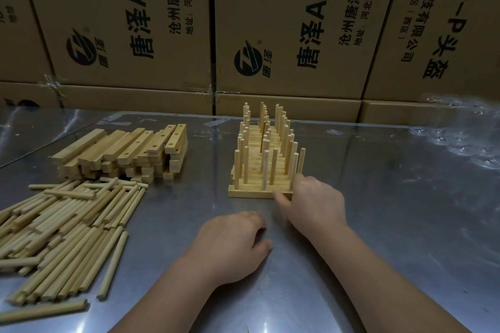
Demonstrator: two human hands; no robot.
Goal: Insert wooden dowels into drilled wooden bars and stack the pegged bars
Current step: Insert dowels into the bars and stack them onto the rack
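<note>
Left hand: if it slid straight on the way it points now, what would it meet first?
The left hand would probably meet the right hand, near its thumb; the front pegged bar lies just beyond. Depth unclear.

The scene was dim, its corners darker still — a wide-lens vignette. Soft light from above left pale streaks of glare on the metal desk (378, 211) and bright specks on the clear plastic wrap (460, 138) at right. The cardboard boxes (284, 21) bowed outward at the edges — their print was sharp. Shadows under the loose dowels (67, 224) were faint.
</note>
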